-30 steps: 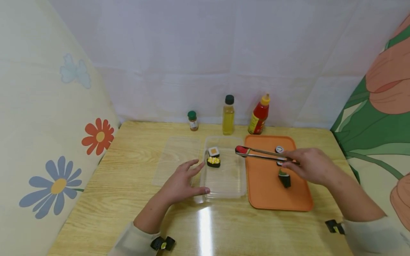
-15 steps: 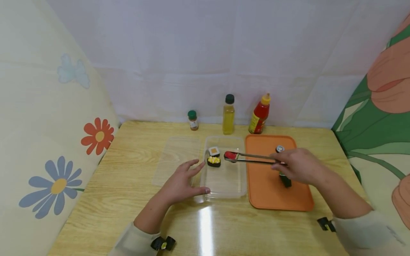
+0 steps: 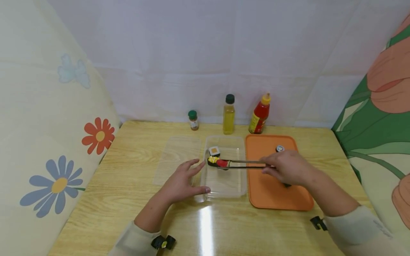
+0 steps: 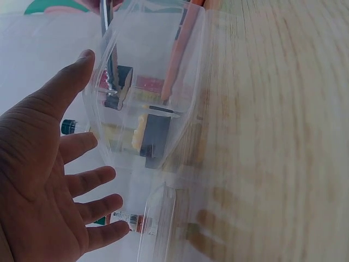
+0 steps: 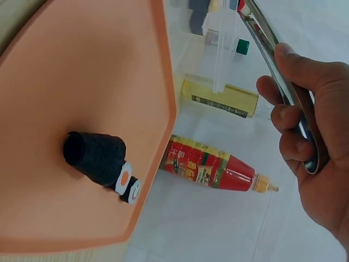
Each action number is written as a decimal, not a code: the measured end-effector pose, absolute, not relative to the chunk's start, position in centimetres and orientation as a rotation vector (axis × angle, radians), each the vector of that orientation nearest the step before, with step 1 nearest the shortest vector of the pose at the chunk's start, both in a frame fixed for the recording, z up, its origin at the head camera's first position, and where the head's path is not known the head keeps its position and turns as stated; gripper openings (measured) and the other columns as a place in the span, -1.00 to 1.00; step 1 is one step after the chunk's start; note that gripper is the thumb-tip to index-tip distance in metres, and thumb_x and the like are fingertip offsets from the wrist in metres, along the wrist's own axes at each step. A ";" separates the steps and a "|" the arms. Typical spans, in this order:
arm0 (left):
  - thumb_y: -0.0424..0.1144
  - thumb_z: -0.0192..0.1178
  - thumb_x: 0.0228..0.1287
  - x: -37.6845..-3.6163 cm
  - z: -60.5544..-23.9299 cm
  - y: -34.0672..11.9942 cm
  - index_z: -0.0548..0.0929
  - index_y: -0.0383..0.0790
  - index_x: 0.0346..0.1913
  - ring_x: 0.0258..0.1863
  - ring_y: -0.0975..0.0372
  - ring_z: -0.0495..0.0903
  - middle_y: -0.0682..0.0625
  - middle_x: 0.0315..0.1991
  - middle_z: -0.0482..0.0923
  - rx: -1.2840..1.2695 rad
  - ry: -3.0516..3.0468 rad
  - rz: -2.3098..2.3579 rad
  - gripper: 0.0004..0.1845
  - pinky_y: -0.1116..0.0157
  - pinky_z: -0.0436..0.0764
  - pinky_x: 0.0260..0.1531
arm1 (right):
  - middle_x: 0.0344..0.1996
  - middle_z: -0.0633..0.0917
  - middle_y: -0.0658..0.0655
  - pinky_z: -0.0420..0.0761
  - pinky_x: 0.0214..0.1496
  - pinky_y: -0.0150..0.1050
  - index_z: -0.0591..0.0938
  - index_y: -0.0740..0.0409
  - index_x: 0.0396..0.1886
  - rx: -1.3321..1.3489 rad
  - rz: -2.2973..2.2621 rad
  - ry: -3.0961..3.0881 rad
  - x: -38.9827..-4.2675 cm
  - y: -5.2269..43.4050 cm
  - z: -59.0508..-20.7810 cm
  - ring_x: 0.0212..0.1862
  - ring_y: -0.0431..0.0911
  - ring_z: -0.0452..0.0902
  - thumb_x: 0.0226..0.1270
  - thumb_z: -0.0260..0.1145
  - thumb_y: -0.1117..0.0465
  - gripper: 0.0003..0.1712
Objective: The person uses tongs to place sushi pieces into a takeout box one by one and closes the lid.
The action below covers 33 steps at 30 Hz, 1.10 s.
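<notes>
My right hand [image 3: 288,167] grips metal tongs [image 3: 248,164] that reach left over the clear plastic container [image 3: 224,185]. Their tips pinch a sushi piece with a red top [image 3: 222,163], which overlaps the corn-topped sushi [image 3: 213,160] in the head view. Behind that sits a square sushi roll with an orange centre [image 3: 214,151]. My left hand [image 3: 180,183] is spread at the container's left side, fingers apart, thumb near the front left corner. In the left wrist view the red-topped piece [image 4: 120,90] hangs between the tong tips, above the corn sushi's level.
On the orange tray [image 3: 269,195] lie a dark cone-shaped hand roll [image 5: 95,155] and two small round rolls [image 5: 130,190]. A clear lid [image 3: 176,156] lies left of the container. Along the back stand a spice jar [image 3: 193,121], an oil bottle [image 3: 229,117] and a red sauce bottle [image 3: 260,115].
My right hand has moved left with the tongs, carrying the red-topped sushi from the tray's left edge across the container to beside the corn sushi. My left hand has stayed in place.
</notes>
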<state>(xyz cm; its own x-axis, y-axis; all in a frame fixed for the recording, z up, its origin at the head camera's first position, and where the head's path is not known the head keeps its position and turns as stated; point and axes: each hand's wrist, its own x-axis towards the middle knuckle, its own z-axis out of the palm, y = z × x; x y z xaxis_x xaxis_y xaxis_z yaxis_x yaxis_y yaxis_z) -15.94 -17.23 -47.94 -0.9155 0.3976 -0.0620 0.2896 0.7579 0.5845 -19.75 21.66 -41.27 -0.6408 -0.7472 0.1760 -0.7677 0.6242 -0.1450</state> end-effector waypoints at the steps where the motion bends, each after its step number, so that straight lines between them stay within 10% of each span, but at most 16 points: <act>1: 0.39 0.41 0.13 -15.9 -47.9 -17.2 0.30 0.00 0.61 0.57 -0.17 0.10 -0.14 0.62 0.13 0.550 2.772 0.877 0.06 -0.26 0.30 0.38 | -0.14 0.83 0.05 0.73 -0.20 -0.11 0.79 0.15 0.07 1.287 0.305 -2.747 -19.7 21.5 -41.3 -0.19 -0.12 0.78 0.38 0.48 0.02 -0.61; 33: 0.38 0.42 0.13 -15.8 -47.6 -17.1 0.30 0.03 0.61 0.57 -0.18 0.11 -0.13 0.61 0.13 0.517 2.770 0.872 0.05 -0.26 0.32 0.37 | -0.28 0.79 -0.03 0.71 -0.17 -0.08 0.77 0.11 0.00 1.432 0.150 -2.835 -20.1 16.7 -42.5 -0.21 -0.12 0.76 0.39 0.48 0.09 -0.72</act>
<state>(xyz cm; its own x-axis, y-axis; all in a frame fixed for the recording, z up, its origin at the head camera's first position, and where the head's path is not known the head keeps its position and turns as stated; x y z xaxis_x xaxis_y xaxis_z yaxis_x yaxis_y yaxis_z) -15.76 -17.07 -47.64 -0.9209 0.3822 -0.0763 0.2696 0.7660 0.5836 -20.12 16.72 -42.53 -0.5937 -0.8047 0.0088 -0.8011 0.5899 -0.1013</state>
